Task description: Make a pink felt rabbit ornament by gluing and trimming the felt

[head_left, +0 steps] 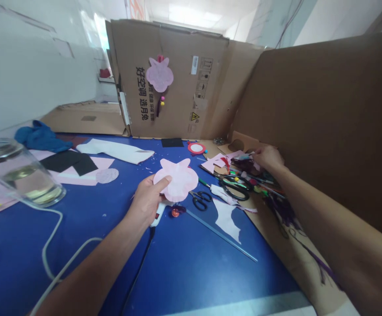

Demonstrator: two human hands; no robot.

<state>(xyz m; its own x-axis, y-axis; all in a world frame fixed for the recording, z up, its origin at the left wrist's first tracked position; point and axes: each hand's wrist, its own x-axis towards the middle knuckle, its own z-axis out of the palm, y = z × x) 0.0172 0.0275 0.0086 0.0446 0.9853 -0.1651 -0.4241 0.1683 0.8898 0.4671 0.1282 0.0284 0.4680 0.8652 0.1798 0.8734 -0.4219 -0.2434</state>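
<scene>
My left hand point(148, 197) grips a pink flower-shaped paper cutout point(178, 182) with two pointed tips, the thumb across its front. Below the cutout lie a white power strip point(158, 216) and a small orange bead point(175, 213). At the right, my right hand point(267, 157) reaches into a heap of paper scraps and craft bits, its fingers closed; what they pinch is unclear. Pink paper scraps point(218, 162) and large black-handled scissors point(235, 188) lie close to it. Smaller black scissors point(200, 201) rest between my two hands.
A cardboard wall point(181, 39) stands behind, with a similar pink cutout point(160, 75) hanging on it. A glass jar of liquid point(29, 184) stands left, near a blue cloth point(42, 137). A thin blue stick point(222, 235) and purple threads point(285, 213) lie in front and right.
</scene>
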